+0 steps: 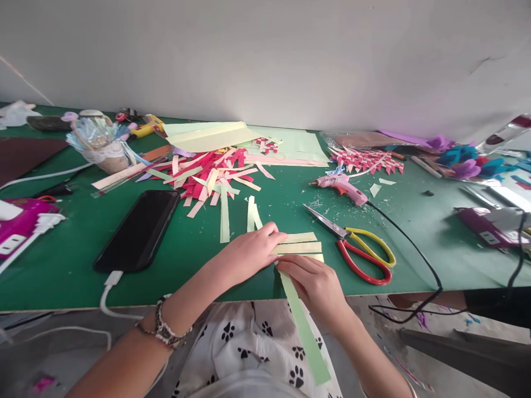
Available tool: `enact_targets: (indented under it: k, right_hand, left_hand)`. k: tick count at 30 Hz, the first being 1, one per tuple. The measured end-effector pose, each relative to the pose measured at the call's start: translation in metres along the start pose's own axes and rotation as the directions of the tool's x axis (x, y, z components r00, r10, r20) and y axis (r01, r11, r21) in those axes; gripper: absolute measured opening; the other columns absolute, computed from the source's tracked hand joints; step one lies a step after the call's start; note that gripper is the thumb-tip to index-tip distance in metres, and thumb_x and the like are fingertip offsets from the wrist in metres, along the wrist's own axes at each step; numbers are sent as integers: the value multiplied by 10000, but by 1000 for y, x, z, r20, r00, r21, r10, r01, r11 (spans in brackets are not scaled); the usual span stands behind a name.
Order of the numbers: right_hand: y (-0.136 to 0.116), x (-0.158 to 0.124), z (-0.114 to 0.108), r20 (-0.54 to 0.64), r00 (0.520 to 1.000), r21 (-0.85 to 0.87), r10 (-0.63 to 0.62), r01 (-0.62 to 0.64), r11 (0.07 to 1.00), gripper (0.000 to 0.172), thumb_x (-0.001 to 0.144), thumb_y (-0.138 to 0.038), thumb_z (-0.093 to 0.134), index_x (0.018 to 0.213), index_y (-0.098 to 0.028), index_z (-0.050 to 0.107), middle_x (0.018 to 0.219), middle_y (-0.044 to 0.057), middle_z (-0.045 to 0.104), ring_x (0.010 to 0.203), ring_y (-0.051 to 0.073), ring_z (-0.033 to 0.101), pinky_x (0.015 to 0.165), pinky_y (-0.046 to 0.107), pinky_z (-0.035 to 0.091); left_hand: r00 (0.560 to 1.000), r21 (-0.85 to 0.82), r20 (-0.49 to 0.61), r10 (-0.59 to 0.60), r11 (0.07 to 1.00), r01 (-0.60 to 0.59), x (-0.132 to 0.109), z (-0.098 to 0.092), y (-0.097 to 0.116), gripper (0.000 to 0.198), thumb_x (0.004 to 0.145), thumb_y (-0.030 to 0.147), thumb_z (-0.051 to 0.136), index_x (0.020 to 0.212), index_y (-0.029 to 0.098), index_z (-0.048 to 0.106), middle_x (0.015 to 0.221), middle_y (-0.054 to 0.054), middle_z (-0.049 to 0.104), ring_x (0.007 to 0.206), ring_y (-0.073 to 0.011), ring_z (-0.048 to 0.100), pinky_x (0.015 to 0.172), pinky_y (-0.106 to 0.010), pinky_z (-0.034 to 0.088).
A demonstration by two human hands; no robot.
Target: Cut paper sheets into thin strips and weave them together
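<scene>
My left hand [253, 249] is closed at the table's front edge, its fingers pressing on several pale yellow paper strips [298, 247] that lie side by side and point right. Close beside it, my right hand [317, 279] pinches the upper end of a light green paper strip [305, 331], which hangs over the edge toward my lap. The strips' ends under my fingers are hidden. Two short pale green strips stick out beyond my left hand, and another green strip [224, 214] lies further left. Scissors [348, 237] with red and yellow handles rest to the right of my hands.
A pink glue gun [342, 187] with a black cord lies behind the scissors. A black phone [139, 231] is plugged in at left. Cut paper strips [211, 177] are heaped at the back, near a red-and-white woven paper piece [365, 159]. A purple power strip [492, 228] sits at right.
</scene>
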State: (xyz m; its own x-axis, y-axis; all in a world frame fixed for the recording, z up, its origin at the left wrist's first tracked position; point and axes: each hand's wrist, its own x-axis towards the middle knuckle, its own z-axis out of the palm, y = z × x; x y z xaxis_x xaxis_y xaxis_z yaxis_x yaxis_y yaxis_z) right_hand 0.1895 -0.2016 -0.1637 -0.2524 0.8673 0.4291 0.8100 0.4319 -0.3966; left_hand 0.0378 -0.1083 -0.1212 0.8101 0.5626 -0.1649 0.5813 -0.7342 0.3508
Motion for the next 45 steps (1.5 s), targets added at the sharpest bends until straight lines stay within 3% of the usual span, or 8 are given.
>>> enact_targets:
  k: [6, 13, 17, 24, 29, 32, 38, 45]
  right_hand:
    - [1, -1, 1, 20, 1000, 2, 19, -19, 1000, 270, 917, -149, 394, 896, -205, 657, 970, 32, 691, 831, 140, 643, 702, 239, 493]
    - [1, -1, 1, -1, 1000, -2, 9, -9, 1000, 278, 915, -148, 389, 888, -194, 662, 934, 37, 696, 808, 142, 651, 680, 235, 498]
    - [1, -1, 0, -5, 1000, 7, 16, -16, 1000, 278, 915, -157, 386, 897, -193, 661, 939, 36, 698, 799, 139, 656, 687, 234, 503]
    - [5, -2, 1, 6, 996, 51, 88, -88, 995, 261, 896, -158, 407, 906, -220, 661, 960, 0, 701, 779, 120, 661, 633, 189, 476]
    - [2, 5, -7, 83, 985, 124, 152, -162, 979, 260, 865, -126, 426, 916, -219, 664, 955, -9, 698, 774, 108, 659, 628, 179, 478]
    - [0, 9, -9, 110, 977, 143, 185, -199, 969, 260, 858, -111, 438, 901, -222, 669, 941, -8, 696, 786, 115, 654, 660, 196, 491]
    - [2, 10, -7, 84, 983, 171, 165, -178, 969, 255, 849, -110, 453, 902, -225, 674, 914, 17, 692, 781, 138, 646, 663, 231, 500]
    - [4, 6, -6, 89, 982, 177, 168, -181, 967, 285, 835, -86, 461, 954, -234, 673, 944, 9, 690, 808, 141, 645, 666, 235, 499]
  left_hand:
    - [1000, -58, 3, -23, 998, 23, 3, 2, -3, 245, 888, 257, 451, 1098, 176, 547, 1050, -50, 510, 615, -86, 538, 544, -210, 387]
    - [999, -96, -31, -27, 995, 24, 8, 5, -3, 139, 878, 192, 417, 846, 151, 547, 931, -28, 508, 553, -71, 460, 518, -219, 343]
    - [998, -236, -56, -17, 972, 3, 4, 6, -8, 156, 882, 197, 380, 815, 178, 520, 883, -6, 486, 574, -77, 445, 547, -224, 342]
    - [996, -582, -20, -87, 811, 59, -5, 1, -18, 38, 777, 200, 452, 744, 193, 469, 817, 7, 462, 701, -115, 448, 608, -221, 363]
    - [991, -755, 53, -121, 644, 119, -3, -2, -21, 63, 757, 231, 465, 716, 184, 454, 754, 19, 446, 603, -91, 401, 547, -222, 327]
    - [991, -797, 65, -115, 591, 121, -2, -2, -23, 104, 757, 267, 496, 716, 177, 463, 739, 16, 447, 584, -84, 397, 526, -218, 328]
    - [997, -787, 27, -68, 614, 63, -2, 3, -31, 174, 772, 339, 551, 814, 170, 535, 780, -4, 509, 689, -114, 479, 585, -225, 391]
    - [993, -748, -69, -92, 664, 9, 0, 7, -34, 303, 793, 452, 550, 755, 158, 613, 780, -12, 515, 680, -115, 494, 628, -242, 407]
